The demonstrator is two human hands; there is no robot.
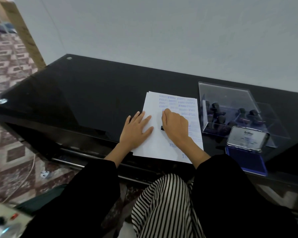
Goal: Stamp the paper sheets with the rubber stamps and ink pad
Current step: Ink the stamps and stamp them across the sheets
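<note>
A lap in black-and-white striped cloth (163, 203) fills the bottom of the view, with two black sleeves (86, 189) reaching forward from it to the glossy black glass table (76, 93). On the table, straight ahead, lies the stack of white paper sheets (155, 145), its long axis running away from the person and leaning slightly left. Rows of blue imprints cover its far end and right side, while the left and near parts are bare.

The left hand (136, 129) lies flat with its fingers spread across the stack's left edge, pinning it down. The right hand (175, 125) is on the middle of the top sheet, fingers curled down and closed round a small black rubber stamp (162, 127). Only a dark corner of the stamp shows beside the thumb, so I cannot tell whether its face is on the paper.

The blue ink pad with its grey metal lid propped open (246, 158) sits to the right of the sheets and nearer the person, so the right hand is much the closer one for re-inking. Behind the pad stands a clear acrylic box (225, 93) holding more black-knobbed stamps (220, 119). The next imprint probably belongs on the bare paper just left of the gripping hand
</note>
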